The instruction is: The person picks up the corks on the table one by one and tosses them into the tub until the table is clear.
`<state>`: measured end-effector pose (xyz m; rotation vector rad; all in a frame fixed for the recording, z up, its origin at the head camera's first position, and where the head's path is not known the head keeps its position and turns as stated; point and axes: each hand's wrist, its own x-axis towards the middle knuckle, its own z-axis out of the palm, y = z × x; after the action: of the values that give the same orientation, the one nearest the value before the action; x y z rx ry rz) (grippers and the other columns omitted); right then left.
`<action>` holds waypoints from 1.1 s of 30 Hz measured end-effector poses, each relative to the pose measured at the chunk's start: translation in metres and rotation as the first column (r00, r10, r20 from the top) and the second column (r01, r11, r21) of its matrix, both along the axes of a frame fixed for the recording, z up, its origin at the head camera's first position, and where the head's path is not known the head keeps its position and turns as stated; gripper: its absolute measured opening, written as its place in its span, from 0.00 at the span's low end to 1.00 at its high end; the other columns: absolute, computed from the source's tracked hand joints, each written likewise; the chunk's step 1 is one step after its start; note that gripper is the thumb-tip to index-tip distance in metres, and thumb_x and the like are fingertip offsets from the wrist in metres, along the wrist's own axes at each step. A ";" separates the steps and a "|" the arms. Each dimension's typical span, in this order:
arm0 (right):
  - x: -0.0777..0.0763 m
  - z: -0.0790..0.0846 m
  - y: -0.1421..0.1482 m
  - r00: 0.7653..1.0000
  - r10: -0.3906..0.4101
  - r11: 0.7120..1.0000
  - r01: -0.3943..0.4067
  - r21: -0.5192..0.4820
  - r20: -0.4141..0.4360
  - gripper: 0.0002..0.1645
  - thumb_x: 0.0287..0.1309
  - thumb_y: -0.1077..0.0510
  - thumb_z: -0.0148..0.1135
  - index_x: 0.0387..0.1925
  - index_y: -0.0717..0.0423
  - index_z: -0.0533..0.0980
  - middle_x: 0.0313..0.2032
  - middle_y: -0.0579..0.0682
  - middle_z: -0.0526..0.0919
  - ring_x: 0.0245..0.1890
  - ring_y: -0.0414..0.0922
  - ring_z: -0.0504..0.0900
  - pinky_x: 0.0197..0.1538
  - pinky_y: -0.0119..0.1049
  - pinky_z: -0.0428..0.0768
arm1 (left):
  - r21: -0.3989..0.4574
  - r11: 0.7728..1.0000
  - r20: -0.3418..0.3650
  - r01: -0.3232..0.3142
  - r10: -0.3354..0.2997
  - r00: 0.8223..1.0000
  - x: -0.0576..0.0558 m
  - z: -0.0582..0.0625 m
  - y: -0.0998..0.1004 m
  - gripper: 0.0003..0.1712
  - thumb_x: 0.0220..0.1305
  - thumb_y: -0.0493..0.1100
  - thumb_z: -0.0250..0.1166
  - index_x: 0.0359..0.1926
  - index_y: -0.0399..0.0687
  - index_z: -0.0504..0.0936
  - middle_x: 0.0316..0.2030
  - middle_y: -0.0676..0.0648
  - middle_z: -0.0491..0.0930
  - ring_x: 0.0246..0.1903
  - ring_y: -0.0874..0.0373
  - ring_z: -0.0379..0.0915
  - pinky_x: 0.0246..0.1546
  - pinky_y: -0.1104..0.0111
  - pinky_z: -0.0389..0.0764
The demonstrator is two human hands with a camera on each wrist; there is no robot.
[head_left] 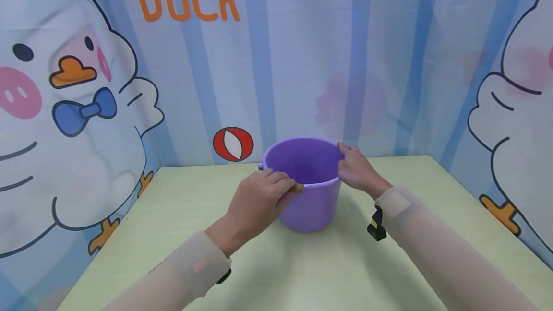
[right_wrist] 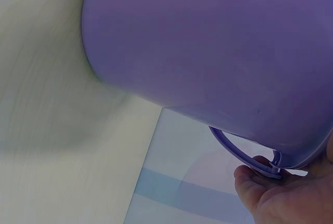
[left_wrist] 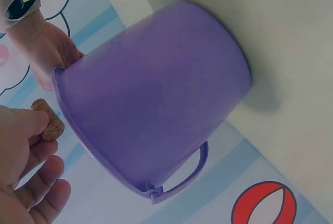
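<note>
A purple bucket [head_left: 312,205] stands upright on the table, its mouth towards me. My left hand [head_left: 259,197] is at the near left of its rim, pinching a small brown cork [left_wrist: 49,121] between thumb and forefinger. In the left wrist view the cork is just outside the rim, and the other fingers are loosely bent. My right hand [head_left: 359,169] grips the bucket's right rim. In the right wrist view its fingers are around the joint of the purple handle [right_wrist: 238,154], which hangs down behind the bucket. The bucket's bottom inside is hidden.
The pale table [head_left: 181,234] reaches back to a striped curtain [head_left: 294,61] printed with ducks, the word DUCK and a red and white ball [head_left: 233,144]. Dark wrist bands [head_left: 377,224] sit under the sleeves.
</note>
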<state>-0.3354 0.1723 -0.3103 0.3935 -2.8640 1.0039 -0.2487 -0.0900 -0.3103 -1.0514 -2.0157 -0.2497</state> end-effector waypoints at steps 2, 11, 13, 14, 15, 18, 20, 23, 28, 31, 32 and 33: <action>0.000 0.000 0.000 1.000 0.003 1.000 -0.003 0.001 -0.004 0.38 0.71 0.62 0.32 0.79 0.68 0.44 0.75 0.73 0.50 0.76 0.68 0.49 0.76 0.61 0.51 | 0.009 1.000 -0.001 0.003 -0.003 1.000 -0.001 0.002 0.001 0.07 0.57 0.43 0.79 0.37 0.50 0.90 0.32 0.54 0.87 0.31 0.59 0.80 0.29 0.70 0.78; 0.000 0.000 0.001 1.000 0.011 1.000 -0.011 -0.005 -0.010 0.38 0.71 0.62 0.32 0.79 0.68 0.44 0.75 0.74 0.50 0.76 0.68 0.49 0.76 0.61 0.51 | 0.006 1.000 -0.019 -0.006 0.006 1.000 -0.011 0.012 0.005 0.06 0.58 0.42 0.78 0.37 0.48 0.90 0.33 0.53 0.88 0.30 0.58 0.79 0.27 0.70 0.77; 0.000 0.000 0.002 1.000 0.013 1.000 -0.013 -0.006 -0.008 0.38 0.71 0.62 0.32 0.79 0.68 0.44 0.75 0.74 0.50 0.76 0.68 0.49 0.76 0.61 0.52 | 0.003 1.000 -0.011 -0.004 0.004 1.000 -0.012 0.015 0.006 0.06 0.59 0.41 0.77 0.37 0.48 0.90 0.33 0.53 0.88 0.31 0.58 0.80 0.28 0.70 0.79; 0.000 0.000 0.002 1.000 0.014 1.000 -0.014 -0.009 -0.006 0.38 0.71 0.62 0.32 0.79 0.68 0.44 0.75 0.73 0.50 0.76 0.68 0.49 0.76 0.61 0.52 | -0.001 1.000 -0.005 -0.008 0.008 1.000 -0.013 0.016 0.006 0.06 0.59 0.41 0.77 0.37 0.48 0.90 0.34 0.53 0.88 0.31 0.58 0.80 0.28 0.70 0.80; 0.000 0.000 0.002 1.000 0.014 1.000 -0.014 -0.012 -0.003 0.38 0.71 0.62 0.32 0.79 0.68 0.44 0.75 0.73 0.50 0.77 0.68 0.49 0.76 0.61 0.52 | -0.003 1.000 0.001 -0.010 0.010 1.000 -0.014 0.017 0.006 0.06 0.59 0.41 0.77 0.38 0.48 0.90 0.34 0.52 0.88 0.32 0.58 0.80 0.29 0.69 0.80; 0.000 -0.001 0.001 1.000 0.015 1.000 -0.015 -0.015 0.001 0.38 0.71 0.62 0.31 0.79 0.68 0.44 0.75 0.73 0.49 0.77 0.68 0.48 0.76 0.62 0.52 | -0.011 1.000 0.019 -0.020 0.020 1.000 -0.017 0.019 0.007 0.06 0.60 0.41 0.76 0.38 0.48 0.90 0.35 0.52 0.88 0.33 0.57 0.81 0.32 0.69 0.82; 0.000 -0.001 0.001 1.000 0.013 1.000 -0.013 -0.018 0.005 0.38 0.71 0.61 0.32 0.79 0.68 0.44 0.76 0.73 0.49 0.77 0.68 0.48 0.76 0.62 0.52 | -0.017 0.999 0.027 -0.029 0.030 0.999 -0.019 0.020 0.008 0.06 0.61 0.42 0.76 0.39 0.48 0.90 0.35 0.52 0.88 0.34 0.57 0.82 0.33 0.69 0.82; 0.000 -0.001 0.002 1.000 0.013 1.000 -0.013 -0.012 0.005 0.38 0.71 0.61 0.31 0.79 0.68 0.44 0.76 0.73 0.49 0.77 0.68 0.48 0.76 0.62 0.52 | -0.022 0.999 0.034 -0.034 0.035 0.999 -0.022 0.022 0.010 0.06 0.63 0.43 0.75 0.39 0.48 0.90 0.35 0.52 0.88 0.35 0.57 0.82 0.34 0.69 0.82; 0.000 -0.001 0.001 1.000 0.011 1.000 -0.011 -0.008 0.000 0.38 0.72 0.62 0.32 0.79 0.68 0.44 0.76 0.73 0.49 0.77 0.68 0.48 0.76 0.62 0.51 | -0.031 0.998 0.046 -0.053 0.054 0.997 -0.025 0.024 0.014 0.06 0.64 0.44 0.73 0.39 0.48 0.90 0.35 0.52 0.88 0.36 0.57 0.82 0.35 0.69 0.82; 0.000 -0.001 0.001 1.000 0.008 1.000 -0.008 -0.007 0.000 0.38 0.72 0.61 0.32 0.79 0.68 0.44 0.76 0.73 0.49 0.77 0.68 0.48 0.76 0.61 0.51 | -0.034 0.997 0.057 -0.067 0.069 0.996 -0.027 0.024 0.015 0.06 0.64 0.43 0.74 0.39 0.48 0.90 0.35 0.52 0.88 0.36 0.56 0.82 0.35 0.68 0.83; 0.000 -0.001 0.001 1.000 0.007 1.000 -0.007 -0.008 0.000 0.38 0.72 0.61 0.32 0.79 0.68 0.44 0.76 0.73 0.49 0.77 0.68 0.48 0.76 0.61 0.51 | -0.036 0.997 0.060 -0.072 0.074 0.995 -0.027 0.024 0.015 0.06 0.64 0.43 0.74 0.39 0.48 0.90 0.35 0.52 0.88 0.36 0.56 0.81 0.35 0.68 0.83; 0.000 -0.001 0.001 1.000 0.006 1.000 -0.006 -0.008 0.001 0.38 0.72 0.61 0.32 0.79 0.68 0.44 0.76 0.73 0.49 0.77 0.68 0.48 0.76 0.62 0.51 | -0.038 0.996 0.062 -0.077 0.079 0.995 -0.028 0.024 0.016 0.06 0.63 0.43 0.74 0.39 0.48 0.90 0.34 0.52 0.88 0.36 0.56 0.81 0.35 0.68 0.83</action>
<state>-0.3353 0.1729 -0.3112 0.4013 -2.8600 1.0169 -0.2768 -0.0742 -0.2864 -0.9953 -2.1205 -0.2097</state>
